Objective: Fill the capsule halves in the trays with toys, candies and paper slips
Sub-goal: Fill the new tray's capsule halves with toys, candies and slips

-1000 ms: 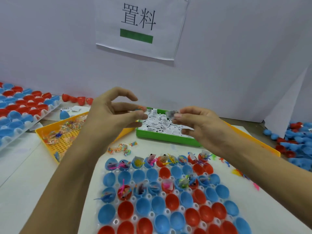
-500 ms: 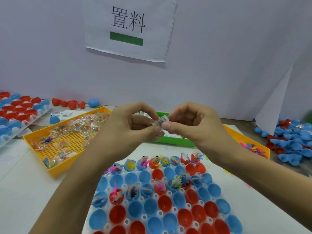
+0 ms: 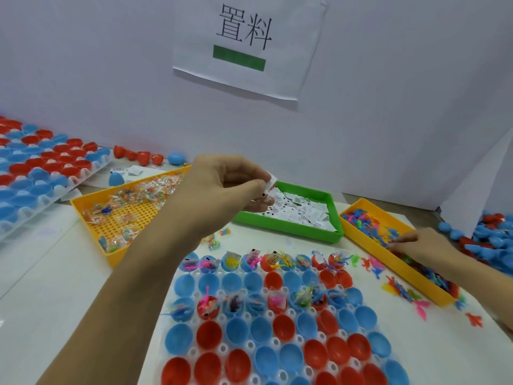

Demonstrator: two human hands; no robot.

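Pale wall [image 3: 111,65]; printed sign [image 3: 247,43]; white table [image 3: 41,287]

I read 置料 in black on the white paper sign [image 3: 247,45] fixed to the wall, above a green bar. Print on the paper slips [image 3: 299,212] is too small for me.

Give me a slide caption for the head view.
Left hand pinches a paper slip above the green tray; right hand reaches into the toy tray.
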